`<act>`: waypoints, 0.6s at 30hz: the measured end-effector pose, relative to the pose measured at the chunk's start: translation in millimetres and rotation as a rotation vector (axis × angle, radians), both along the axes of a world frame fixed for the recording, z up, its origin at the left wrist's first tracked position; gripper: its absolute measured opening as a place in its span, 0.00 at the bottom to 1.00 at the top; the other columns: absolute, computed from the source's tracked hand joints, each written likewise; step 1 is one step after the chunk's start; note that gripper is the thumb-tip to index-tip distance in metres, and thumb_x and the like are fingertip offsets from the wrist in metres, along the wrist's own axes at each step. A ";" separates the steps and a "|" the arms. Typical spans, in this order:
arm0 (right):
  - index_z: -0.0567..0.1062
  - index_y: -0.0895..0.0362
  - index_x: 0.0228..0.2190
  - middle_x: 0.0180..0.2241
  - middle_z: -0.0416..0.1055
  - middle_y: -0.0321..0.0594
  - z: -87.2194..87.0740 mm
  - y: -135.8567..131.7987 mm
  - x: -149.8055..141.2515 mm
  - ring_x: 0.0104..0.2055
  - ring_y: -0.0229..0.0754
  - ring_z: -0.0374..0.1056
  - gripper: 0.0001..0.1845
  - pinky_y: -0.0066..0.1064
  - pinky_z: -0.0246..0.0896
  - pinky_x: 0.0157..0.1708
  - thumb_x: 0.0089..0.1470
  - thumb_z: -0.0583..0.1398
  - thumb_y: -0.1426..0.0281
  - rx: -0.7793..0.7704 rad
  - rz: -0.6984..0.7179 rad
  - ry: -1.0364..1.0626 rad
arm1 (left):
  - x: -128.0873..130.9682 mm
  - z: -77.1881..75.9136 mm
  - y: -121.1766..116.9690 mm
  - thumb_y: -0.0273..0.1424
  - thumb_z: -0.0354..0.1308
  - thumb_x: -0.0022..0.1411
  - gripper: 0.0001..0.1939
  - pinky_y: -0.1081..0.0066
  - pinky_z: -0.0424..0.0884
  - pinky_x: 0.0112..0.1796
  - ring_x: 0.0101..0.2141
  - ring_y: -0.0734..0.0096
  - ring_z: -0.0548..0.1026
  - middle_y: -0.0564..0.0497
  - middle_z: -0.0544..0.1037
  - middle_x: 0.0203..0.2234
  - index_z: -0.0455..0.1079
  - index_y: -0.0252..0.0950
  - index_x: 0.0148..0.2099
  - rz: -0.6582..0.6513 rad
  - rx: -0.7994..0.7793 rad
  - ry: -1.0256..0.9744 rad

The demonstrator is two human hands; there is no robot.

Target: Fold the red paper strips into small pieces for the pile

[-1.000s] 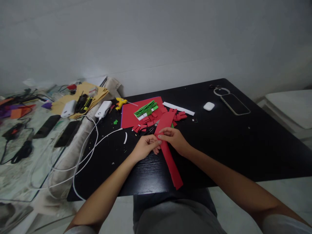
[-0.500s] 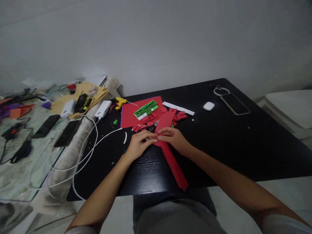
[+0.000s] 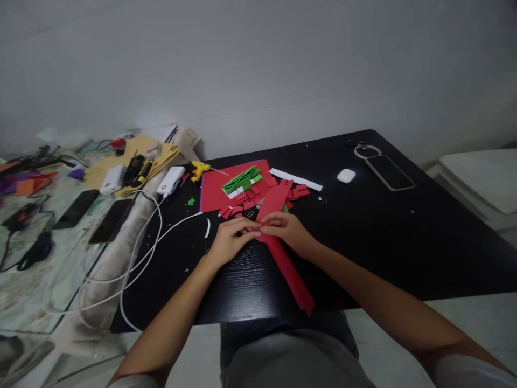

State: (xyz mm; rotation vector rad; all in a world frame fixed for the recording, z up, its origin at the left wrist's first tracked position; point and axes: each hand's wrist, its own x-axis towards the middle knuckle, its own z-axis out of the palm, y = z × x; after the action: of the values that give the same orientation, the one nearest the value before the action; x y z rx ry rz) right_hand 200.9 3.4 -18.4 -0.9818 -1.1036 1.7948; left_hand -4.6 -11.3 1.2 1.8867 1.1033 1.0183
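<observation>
Red strip swung right at near end, left hand and right hand pinching it, white device bearing unreadable mark

Bare hands: two
Held red paper strips: one or two, cannot tell
Small red paper pieces: many, too overlapped to count
Scissors: one pair, partly hidden
Yellow glue gun: one
White power banks: two
Phones: three
White earbud case: one
Long white paper strip: one

A black table bears a white strip; a phone.
</observation>
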 end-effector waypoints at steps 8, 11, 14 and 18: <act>0.81 0.55 0.33 0.32 0.82 0.35 -1.4 0.5 0.1 0.34 0.42 0.76 0.16 0.35 0.67 0.43 0.41 0.74 0.64 0.017 -0.005 -0.029 | -0.6 -0.2 -0.3 0.37 0.69 0.62 0.11 0.69 0.74 0.37 0.34 0.66 0.78 0.46 0.83 0.36 0.83 0.42 0.45 -0.009 0.009 0.032; 0.81 0.55 0.33 0.32 0.82 0.36 -1.8 0.5 0.4 0.35 0.41 0.76 0.16 0.35 0.67 0.43 0.41 0.74 0.64 0.017 -0.011 -0.029 | -1.9 -1.6 -0.1 0.36 0.68 0.63 0.11 0.70 0.75 0.37 0.35 0.67 0.79 0.46 0.83 0.38 0.83 0.42 0.48 -0.034 0.055 0.050; 0.81 0.55 0.33 0.31 0.82 0.35 -2.7 0.5 0.2 0.34 0.41 0.76 0.17 0.34 0.67 0.42 0.39 0.75 0.64 0.001 -0.015 -0.024 | -2.6 -3.6 0.6 0.35 0.67 0.64 0.11 0.72 0.74 0.36 0.35 0.68 0.79 0.46 0.83 0.38 0.82 0.40 0.48 -0.055 0.113 0.056; 0.81 0.55 0.33 0.30 0.81 0.34 -3.2 0.8 -0.4 0.33 0.40 0.75 0.17 0.33 0.66 0.42 0.39 0.75 0.65 -0.005 -0.017 -0.026 | -2.3 -5.2 1.4 0.34 0.67 0.64 0.10 0.73 0.74 0.33 0.33 0.70 0.79 0.46 0.84 0.36 0.82 0.38 0.47 -0.074 0.181 0.040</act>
State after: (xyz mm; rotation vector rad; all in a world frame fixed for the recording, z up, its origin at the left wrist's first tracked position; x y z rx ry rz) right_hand 200.5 4.1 -21.7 -1.0178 -1.1042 1.7770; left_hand -6.9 -9.8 -3.9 2.0832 0.9836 1.0733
